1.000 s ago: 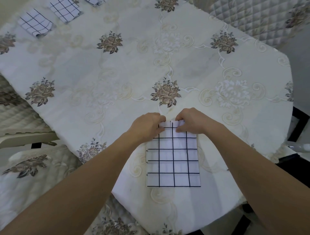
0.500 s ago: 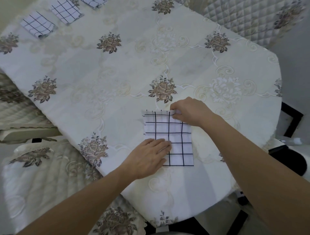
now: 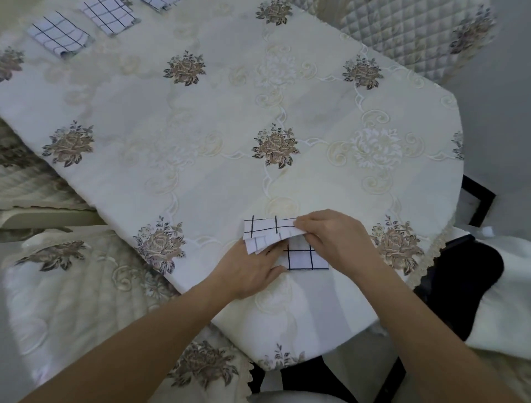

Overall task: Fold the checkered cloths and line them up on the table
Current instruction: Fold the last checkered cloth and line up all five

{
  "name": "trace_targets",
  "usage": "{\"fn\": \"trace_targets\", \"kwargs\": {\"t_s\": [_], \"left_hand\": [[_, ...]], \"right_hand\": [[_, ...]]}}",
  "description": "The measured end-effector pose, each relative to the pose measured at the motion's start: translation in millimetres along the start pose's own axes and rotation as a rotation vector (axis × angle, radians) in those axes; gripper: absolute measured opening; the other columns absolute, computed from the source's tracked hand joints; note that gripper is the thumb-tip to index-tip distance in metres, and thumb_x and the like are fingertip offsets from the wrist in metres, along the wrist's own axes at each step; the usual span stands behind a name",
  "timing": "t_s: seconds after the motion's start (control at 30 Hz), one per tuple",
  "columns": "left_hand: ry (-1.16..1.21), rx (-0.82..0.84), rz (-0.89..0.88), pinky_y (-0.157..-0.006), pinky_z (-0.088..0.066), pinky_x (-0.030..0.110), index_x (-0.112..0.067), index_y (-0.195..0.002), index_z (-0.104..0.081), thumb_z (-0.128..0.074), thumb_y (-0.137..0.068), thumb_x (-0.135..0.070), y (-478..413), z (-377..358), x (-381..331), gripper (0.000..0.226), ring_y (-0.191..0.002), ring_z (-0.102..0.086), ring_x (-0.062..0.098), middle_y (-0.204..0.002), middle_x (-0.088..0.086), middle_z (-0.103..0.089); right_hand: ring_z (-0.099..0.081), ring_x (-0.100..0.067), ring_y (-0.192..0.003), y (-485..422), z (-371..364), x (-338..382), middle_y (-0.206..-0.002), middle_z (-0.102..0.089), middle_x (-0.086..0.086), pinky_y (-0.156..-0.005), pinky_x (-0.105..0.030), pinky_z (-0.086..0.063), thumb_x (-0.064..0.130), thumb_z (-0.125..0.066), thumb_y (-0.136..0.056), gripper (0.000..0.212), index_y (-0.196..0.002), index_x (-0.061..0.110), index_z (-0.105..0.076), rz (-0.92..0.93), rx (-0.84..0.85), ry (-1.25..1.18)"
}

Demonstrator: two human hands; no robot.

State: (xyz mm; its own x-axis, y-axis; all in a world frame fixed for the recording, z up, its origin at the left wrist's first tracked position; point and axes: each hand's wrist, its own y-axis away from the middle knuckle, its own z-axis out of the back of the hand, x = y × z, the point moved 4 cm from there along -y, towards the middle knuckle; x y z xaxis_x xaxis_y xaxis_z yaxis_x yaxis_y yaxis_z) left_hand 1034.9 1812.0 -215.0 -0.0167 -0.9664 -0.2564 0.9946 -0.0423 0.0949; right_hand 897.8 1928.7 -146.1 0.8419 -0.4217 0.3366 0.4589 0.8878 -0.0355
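Observation:
A white checkered cloth (image 3: pixel 268 227) with black grid lines lies near the front edge of the table, its far half lifted and bent over toward me. My right hand (image 3: pixel 334 237) pinches that raised far edge. My left hand (image 3: pixel 253 273) lies on the cloth's lower left part, fingers straight and partly tucked under the lifted flap. The cloth's lower right corner (image 3: pixel 304 259) lies flat on the table. Folded checkered cloths (image 3: pixel 59 36) (image 3: pixel 109 15) sit in a row at the far left; a third (image 3: pixel 156 3) is cut off by the top edge.
The table (image 3: pixel 201 120) wears a cream cloth with brown rose motifs. Quilted chairs stand at the left (image 3: pixel 71 287) and the far right (image 3: pixel 416 34). A dark chair with white fabric (image 3: pixel 474 287) is at the right.
My right hand has lifted the cloth's far edge and drawn it toward me, folding it over. My left hand stays pressing the cloth's lower left. The view shifted a little.

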Motion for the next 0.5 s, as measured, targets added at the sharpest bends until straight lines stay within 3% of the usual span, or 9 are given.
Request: {"fn": "trace_targets", "kwargs": {"t_s": [0.1, 0.17, 0.27, 0.33, 0.37, 0.43, 0.5], "left_hand": [[-0.005, 0.051, -0.042, -0.119, -0.027, 0.039, -0.014, -0.155, -0.029, -0.032, -0.102, -0.053, 16, 5, 0, 0.065, -0.147, -0.027, 0.026, -0.162, 0.006, -0.027], [0.009, 0.068, -0.093, -0.113, -0.034, 0.038, -0.014, -0.148, -0.039, -0.034, -0.102, -0.050, 32, 11, 4, 0.058, -0.137, -0.040, 0.026, -0.153, 0.006, -0.042], [0.082, -0.051, -0.194, -0.076, -0.051, 0.035, -0.013, -0.104, -0.066, -0.041, -0.103, -0.038, 56, 27, 9, 0.035, -0.087, -0.060, 0.023, -0.102, 0.001, -0.068], [0.088, -0.206, -0.186, -0.054, -0.046, 0.032, -0.015, -0.069, -0.060, -0.048, -0.097, -0.027, 62, 39, 12, 0.033, -0.061, -0.051, 0.019, -0.066, -0.003, -0.059], [0.086, -0.277, -0.151, -0.047, -0.041, 0.031, -0.016, -0.062, -0.053, -0.049, -0.095, -0.024, 62, 46, 13, 0.034, -0.056, -0.046, 0.018, -0.058, -0.004, -0.051], [0.092, -0.381, -0.079, -0.045, -0.038, 0.033, -0.015, -0.063, -0.049, -0.049, -0.095, -0.021, 52, 53, 13, 0.032, -0.059, -0.042, 0.019, -0.059, -0.002, -0.047], [0.084, -0.401, -0.015, -0.056, -0.042, 0.038, -0.011, -0.075, -0.056, -0.048, -0.096, -0.018, 34, 48, 11, 0.023, -0.071, -0.045, 0.023, -0.073, 0.002, -0.054]], "right_hand": [[-0.071, -0.021, -0.095, 18, -14, 1, -0.106, -0.075, 0.007, -0.060, -0.036, -0.060, 0.005, -0.082, -0.072, 0.035, -0.101, 0.024, -0.078, -0.008, -0.059, -0.041], [-0.070, -0.018, -0.098, 28, -20, 3, -0.108, -0.074, 0.009, -0.061, -0.033, -0.060, 0.003, -0.083, -0.069, 0.038, -0.101, 0.024, -0.078, -0.013, -0.090, -0.046], [-0.068, -0.019, -0.105, 42, -32, 6, -0.112, -0.073, 0.008, -0.064, -0.032, -0.060, 0.000, -0.084, -0.066, 0.043, -0.103, 0.021, -0.078, 0.000, -0.115, -0.031], [-0.066, -0.023, -0.113, 52, -43, 6, -0.118, -0.071, 0.004, -0.075, -0.034, -0.059, 0.001, -0.084, -0.068, 0.045, -0.109, 0.017, -0.076, 0.001, -0.102, -0.020], [-0.064, -0.025, -0.117, 56, -49, 5, -0.121, -0.070, 0.002, -0.081, -0.035, -0.058, 0.001, -0.083, -0.069, 0.046, -0.112, 0.015, -0.075, -0.003, -0.094, -0.020], [-0.059, -0.028, -0.125, 65, -60, 1, -0.127, -0.067, -0.003, -0.094, -0.041, -0.055, 0.004, -0.082, -0.072, 0.047, -0.117, 0.013, -0.072, -0.009, -0.069, -0.037], [-0.052, -0.029, -0.133, 72, -71, -1, -0.134, -0.062, -0.006, -0.103, -0.044, -0.049, 0.012, -0.078, -0.077, 0.046, -0.123, 0.012, -0.069, -0.012, -0.021, -0.047]]}}
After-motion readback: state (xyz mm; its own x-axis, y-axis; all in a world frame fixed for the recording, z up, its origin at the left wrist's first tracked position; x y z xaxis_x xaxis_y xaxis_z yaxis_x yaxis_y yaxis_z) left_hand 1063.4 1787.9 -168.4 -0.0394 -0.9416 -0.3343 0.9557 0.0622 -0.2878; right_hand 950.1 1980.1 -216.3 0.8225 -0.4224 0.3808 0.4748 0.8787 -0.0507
